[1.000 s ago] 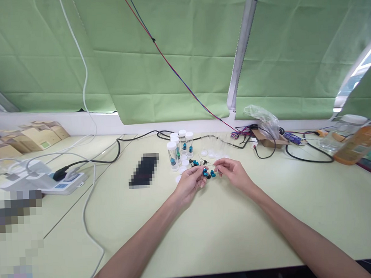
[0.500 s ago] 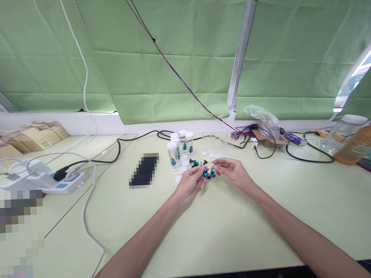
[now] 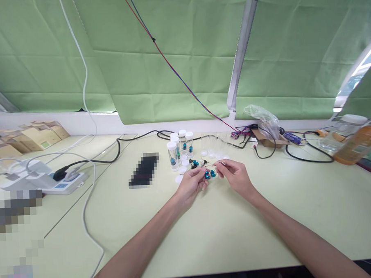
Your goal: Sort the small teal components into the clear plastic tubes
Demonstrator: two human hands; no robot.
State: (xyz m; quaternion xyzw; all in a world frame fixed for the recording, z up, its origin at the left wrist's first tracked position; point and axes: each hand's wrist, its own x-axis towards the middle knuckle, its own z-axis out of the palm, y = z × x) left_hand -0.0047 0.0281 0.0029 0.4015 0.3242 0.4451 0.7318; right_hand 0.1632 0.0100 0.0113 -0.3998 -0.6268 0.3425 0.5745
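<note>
My left hand is closed, thumb and fingers pinching a small shiny blue part. Another blue piece shows just right of it, between the hands. Fingertips of my right hand are pressed together around a thin, pale wire-like piece, too fine to make out well. Behind the hands lies a small pile of blue and black parts with thin leads. Several clear tubes with white caps stand to the left, blue parts inside. White round caps lie beside them.
Clear empty tubes stand behind the pile. A blurred dark rectangle lies left. Farther left are a power strip with cables and cardboard boxes. An open carton with a plastic bag and an orange bottle are right.
My right hand has shifted slightly right and turned a little, its fingertips drawn away from the left hand's. The left hand stays nearly in place, with the blue parts slightly turned.
</note>
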